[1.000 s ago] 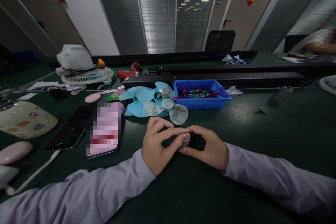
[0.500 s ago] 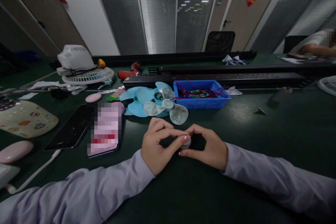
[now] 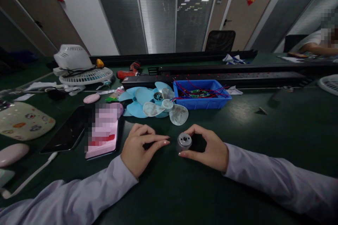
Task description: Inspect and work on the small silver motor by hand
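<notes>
The right hand (image 3: 210, 147) is holding a short metal cylinder (image 3: 184, 141) over the dark green table (image 3: 171, 197), in front of the person and close to the middle of the view. The cylinder is standing upright, so its long axis is running up and down. Its round flat end is pointing upward and is showing a few dark holes, one of them near the centre. The lower end is disappearing into shadow, and I cannot tell if it is touching the table. The right thumb is lying at the near side and the forefinger is curving to the far side, so these fingers are opening only about as wide as the cylinder between them.

The left hand (image 3: 138, 149) is reaching toward the cylinder from the left, but its fingertips are leaving a gap before it. The thumb and forefinger of this hand are stretching forward, with their tips very narrow together; I cannot tell if something small is sitting between them.

Behind the hands, a greyish fan blade (image 3: 179, 114) is leaning against pale blue fan blades (image 3: 137, 109), and just beside them a blue bin (image 3: 202, 103) is holding red wires and green boards. To the left of the left hand, a phone with a pink screen (image 3: 104, 130) is lying on the table
</notes>
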`<state>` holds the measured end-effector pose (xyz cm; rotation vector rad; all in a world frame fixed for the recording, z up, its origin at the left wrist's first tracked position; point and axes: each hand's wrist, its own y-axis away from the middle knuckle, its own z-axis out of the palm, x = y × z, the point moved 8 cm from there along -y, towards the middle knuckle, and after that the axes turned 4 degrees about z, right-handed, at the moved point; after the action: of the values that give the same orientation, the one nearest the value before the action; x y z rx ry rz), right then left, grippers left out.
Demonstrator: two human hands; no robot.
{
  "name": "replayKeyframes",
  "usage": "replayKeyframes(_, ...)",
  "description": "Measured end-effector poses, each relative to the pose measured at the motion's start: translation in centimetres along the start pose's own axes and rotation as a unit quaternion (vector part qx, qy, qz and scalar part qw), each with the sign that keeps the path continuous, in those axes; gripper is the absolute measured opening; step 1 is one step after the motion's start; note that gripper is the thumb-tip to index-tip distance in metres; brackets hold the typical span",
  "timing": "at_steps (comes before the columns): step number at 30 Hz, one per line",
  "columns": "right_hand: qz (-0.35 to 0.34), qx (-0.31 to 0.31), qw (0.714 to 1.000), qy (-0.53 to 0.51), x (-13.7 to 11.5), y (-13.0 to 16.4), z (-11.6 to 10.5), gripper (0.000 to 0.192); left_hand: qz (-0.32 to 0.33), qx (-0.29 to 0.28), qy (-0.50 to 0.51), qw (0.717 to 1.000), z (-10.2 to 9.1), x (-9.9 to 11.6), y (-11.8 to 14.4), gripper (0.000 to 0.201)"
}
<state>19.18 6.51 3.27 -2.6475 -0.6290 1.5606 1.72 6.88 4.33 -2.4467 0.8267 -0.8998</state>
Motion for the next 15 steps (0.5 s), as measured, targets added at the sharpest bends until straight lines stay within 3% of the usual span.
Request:
replayKeyframes(3, -0.006, -0.002, 1.000, 0.001, -0.1, 0.0, 0.0, 0.033, -0.001, 0.095, 0.032, 0.995, -0.8, 1.7, -0.9, 0.015)
replayKeyframes(5, -0.011, -0.001, 1.000, 0.001, -0.2, -0.1, 0.0, 0.033, 0.015, 0.124, 0.059, 0.990, -0.6, 3.0, -1.4, 0.015)
replayKeyframes(9, -0.017, 0.004, 1.000, -0.001, -0.2, -0.2, -0.1, 0.033, 0.031, 0.109, 0.096, 0.989, 0.7, 4.6, -1.9, 0.015)
replayKeyframes(15, -0.013, 0.002, 1.000, -0.014, -0.2, -0.1, 0.0, 0.030, 0.051, 0.076, 0.090, 0.992, 1.1, 5.1, -1.7, 0.018)
